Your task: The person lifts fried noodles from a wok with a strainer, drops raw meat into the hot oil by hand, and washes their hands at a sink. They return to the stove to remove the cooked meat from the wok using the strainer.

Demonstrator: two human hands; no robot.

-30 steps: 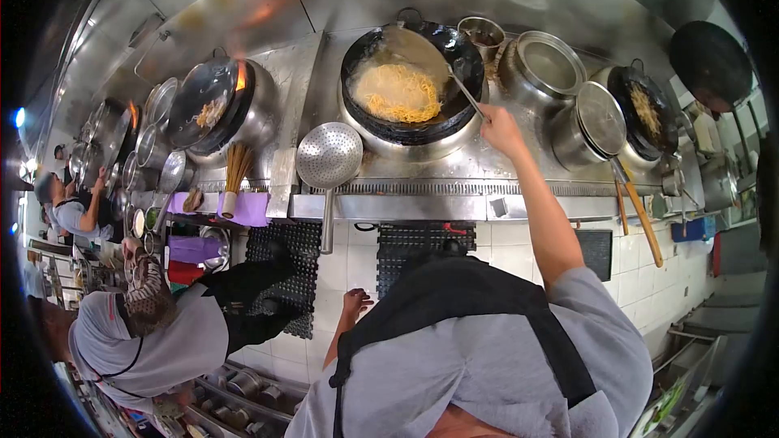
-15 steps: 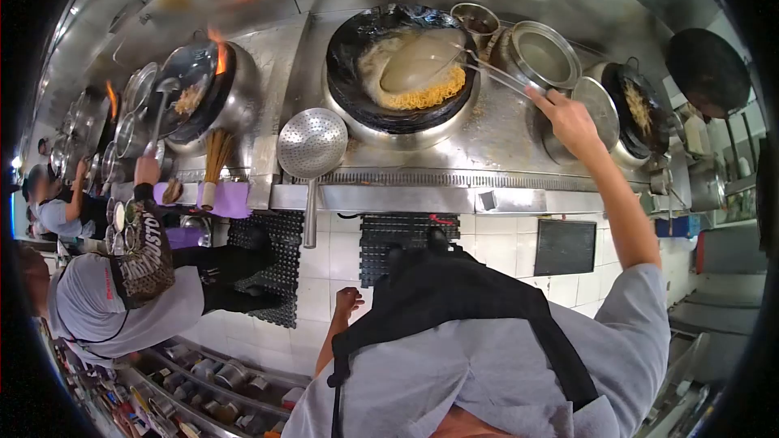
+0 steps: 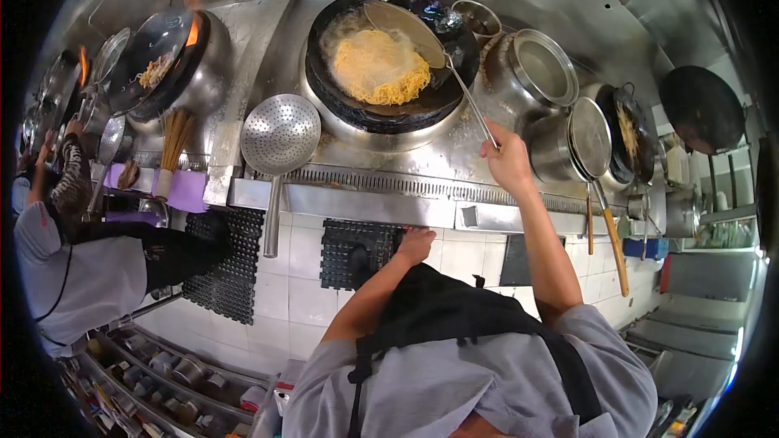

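My right hand (image 3: 507, 158) is closed around the long metal handle of a mesh skimmer (image 3: 403, 26). The skimmer's head is tilted in the big black wok (image 3: 449, 91), along the far right side of a mound of yellow noodles (image 3: 377, 65). Pale froth surrounds the noodles. My left hand (image 3: 415, 246) is low by the stove's front edge, its fingers curled beside a small red part; what they grip, if anything, is hidden. A perforated ladle (image 3: 281, 135) lies left of the wok, its handle sticking out over the edge.
Right of the wok stand a lidless pot (image 3: 545, 69) and another pot (image 3: 552, 150) with a strainer (image 3: 590, 136) on it, wooden handle jutting out. A second wok (image 3: 629, 134) sits farther right. On the left, a co-worker (image 3: 89, 268) stands by a wok (image 3: 154, 65) with flames.
The skimmer has lifted and turned away from the noodles, exposing them. My right hand has moved left and down; my left hand has risen to the stove's front edge. The camera view has shifted.
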